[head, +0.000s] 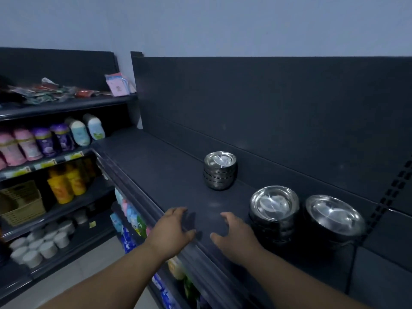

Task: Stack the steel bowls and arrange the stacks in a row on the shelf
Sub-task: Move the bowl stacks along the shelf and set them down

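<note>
Pastel plastic bottles are lining a side rack at the far left, with 1 woven basket and a cluster of white tubs sitting on the lower tiers. Matte dark metal is forming the main shelf, its ridged front lip running diagonally down the frame. The left hand is hanging over that lip, fingers spread and loosely bent, holding nothing. Polished steel is gleaming in 3 stacks of round bowls. The small stack is standing alone near the back panel, with bare shelf all around it. The right hand is lying over the shelf surface, fingers loosely curved and empty. The middle stack and the right stack, both wider, are sitting just beside each other, right of that hand and well apart from the small stack.
</note>
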Available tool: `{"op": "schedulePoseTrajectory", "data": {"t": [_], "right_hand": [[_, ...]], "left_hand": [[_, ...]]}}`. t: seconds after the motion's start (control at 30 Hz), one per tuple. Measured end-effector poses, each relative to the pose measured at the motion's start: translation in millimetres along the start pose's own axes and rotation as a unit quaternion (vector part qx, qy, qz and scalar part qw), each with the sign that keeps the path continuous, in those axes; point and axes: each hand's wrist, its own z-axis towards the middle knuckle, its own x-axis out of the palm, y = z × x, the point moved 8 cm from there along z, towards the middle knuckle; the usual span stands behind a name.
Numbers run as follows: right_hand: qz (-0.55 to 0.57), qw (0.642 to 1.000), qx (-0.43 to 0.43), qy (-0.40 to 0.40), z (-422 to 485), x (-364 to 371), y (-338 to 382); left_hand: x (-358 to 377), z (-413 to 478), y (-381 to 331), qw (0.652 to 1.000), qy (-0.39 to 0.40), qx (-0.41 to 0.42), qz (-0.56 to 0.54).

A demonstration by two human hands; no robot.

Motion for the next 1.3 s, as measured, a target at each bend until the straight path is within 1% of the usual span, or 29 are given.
{"op": "schedulePoseTrajectory", "data": {"t": [0.23, 0.33, 0.5, 0.7, 0.83, 0.93, 1.13, 1.3], "right_hand": [[-0.028, 0.991, 0.11, -0.078, 83.4, -8.4, 11.1], [-0.02, 0.982, 0.151, -0.107, 107.0, -16.9, 12.7], [-0.003, 0.969, 0.195, -0.153, 136.8, -29.2, 5.2], [0.009, 0.969, 0.188, -0.158, 164.4, -33.9, -5.1], [0.044, 0.972, 0.179, -0.147, 174.6, -28.7, -16.1], [0.084, 0.971, 0.17, -0.145, 176.8, -23.2, -20.5], [0.215, 0.947, 0.155, -0.181, 169.4, -6.4, -17.2], [0.235, 0.921, 0.182, -0.251, 144.9, 5.9, -1.2]], "left_hand": [[-23.3, 125.0, 41.8, 0.996, 0.058, 0.065, -0.004], [-30.1, 165.9, 43.6, 0.992, 0.079, 0.096, -0.004], [-24.0, 212.1, 37.6, 0.987, 0.104, 0.125, -0.023], [-7.0, 245.1, 21.1, 0.979, 0.134, 0.144, -0.059], [8.1, 256.1, 14.6, 0.969, 0.179, 0.129, -0.111], [18.8, 256.5, 8.5, 0.955, 0.218, 0.135, -0.151], [23.5, 252.0, 2.6, 0.923, 0.26, 0.147, -0.244], [17.2, 237.7, 5.7, 0.888, 0.313, 0.174, -0.29]]}}
